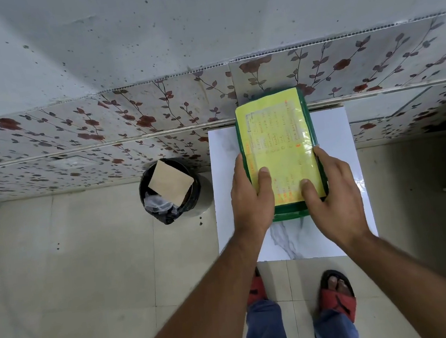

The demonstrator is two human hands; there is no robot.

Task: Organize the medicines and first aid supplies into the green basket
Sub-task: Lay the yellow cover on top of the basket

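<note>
hands (290, 197) gripping green basket (313, 129), yellow cover (277, 139)

- A green basket (311, 118) sits on the white marble counter (228, 196), covered by a yellow printed sheet (277, 139).
- The left hand (250, 196) and right hand (335, 197) grasp the basket's near sides, thumbs pressing the sheet.
- A black bin (192, 200) stands left.

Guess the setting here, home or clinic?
Likely a home room, not a clinic: floral wall tiles, a lined bin on a tiled floor, and sandals on the person's feet.
</note>
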